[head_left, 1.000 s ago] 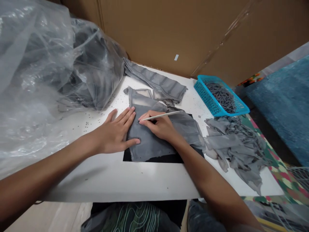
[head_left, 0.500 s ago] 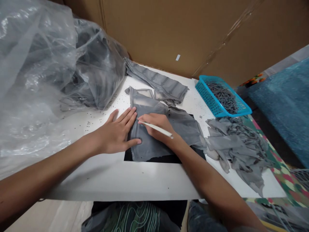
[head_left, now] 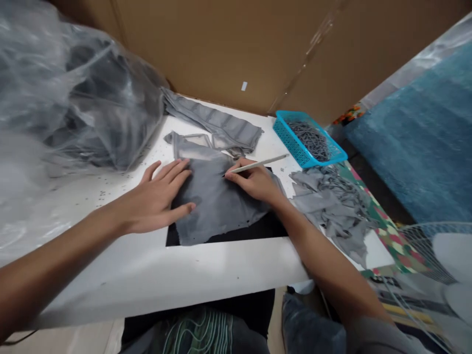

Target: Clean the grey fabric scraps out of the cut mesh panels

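My left hand [head_left: 160, 194] lies flat, fingers spread, along the left edge of a thin grey fabric piece [head_left: 206, 196]. My right hand [head_left: 254, 182] pinches a slim, off-white pen-like tool [head_left: 267, 161]. Its dark tip touches or hovers just over the middle of the fabric; I cannot tell which. Its back end sticks out to the upper right. Under the fabric is a black mat [head_left: 228, 237], showing along the front and right. The fabric's far part looks sheer, and the white table shows through.
Behind the fabric lies a folded grey strip [head_left: 217, 120]. A blue basket [head_left: 313, 162] of grey cord-like pieces stands back right, before a crumpled grey fabric heap [head_left: 332, 206]. A clear plastic bag [head_left: 110, 108] of grey material fills the left. Cardboard [head_left: 206, 49] walls the back.
My right hand has moved right and away from my left hand, and the tool now points up to the right instead of down. The whole view has shifted.
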`<action>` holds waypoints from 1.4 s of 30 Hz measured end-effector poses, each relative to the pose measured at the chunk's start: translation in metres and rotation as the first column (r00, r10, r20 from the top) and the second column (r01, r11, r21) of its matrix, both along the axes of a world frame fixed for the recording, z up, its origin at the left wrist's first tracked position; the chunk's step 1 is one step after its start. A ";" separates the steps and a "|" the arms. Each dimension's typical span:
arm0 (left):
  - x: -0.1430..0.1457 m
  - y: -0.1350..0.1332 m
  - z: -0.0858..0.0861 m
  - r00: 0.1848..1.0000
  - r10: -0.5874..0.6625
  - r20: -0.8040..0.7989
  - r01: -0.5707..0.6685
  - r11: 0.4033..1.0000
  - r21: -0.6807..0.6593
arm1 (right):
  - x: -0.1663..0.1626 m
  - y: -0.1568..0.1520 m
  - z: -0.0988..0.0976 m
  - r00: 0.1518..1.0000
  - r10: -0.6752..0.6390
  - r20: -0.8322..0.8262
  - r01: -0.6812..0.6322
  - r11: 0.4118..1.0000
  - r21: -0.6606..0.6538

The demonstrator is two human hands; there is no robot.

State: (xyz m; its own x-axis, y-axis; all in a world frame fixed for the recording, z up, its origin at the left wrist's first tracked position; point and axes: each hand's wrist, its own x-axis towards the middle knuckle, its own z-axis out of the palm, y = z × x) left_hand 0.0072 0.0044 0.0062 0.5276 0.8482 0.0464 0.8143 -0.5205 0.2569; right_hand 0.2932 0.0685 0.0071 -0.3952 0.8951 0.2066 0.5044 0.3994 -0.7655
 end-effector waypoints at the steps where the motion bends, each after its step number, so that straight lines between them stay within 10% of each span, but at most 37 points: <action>1: 0.007 0.003 0.000 1.000 0.002 0.029 -0.003 1.000 0.025 | 0.006 -0.001 -0.003 1.000 -0.016 -0.004 0.016 1.000 -0.003; 9: 0.067 0.023 -0.012 0.993 0.081 0.081 -0.088 0.993 0.084 | 0.015 0.001 -0.014 0.997 0.067 -0.042 -0.066 0.997 0.046; 24: 0.064 0.022 -0.012 0.992 0.053 0.112 -0.061 0.996 0.071 | 0.023 0.001 -0.010 0.986 0.139 -0.089 -0.144 0.988 -0.050; 33: 0.067 0.018 -0.012 0.996 0.032 0.079 -0.040 0.994 0.102 | 0.020 -0.002 -0.013 0.956 0.209 0.205 -0.255 0.940 0.228; 42: 0.068 0.014 -0.015 1.000 0.017 0.004 -0.017 0.987 0.157 | 0.000 -0.007 -0.019 0.924 -0.042 0.379 -0.127 0.903 0.410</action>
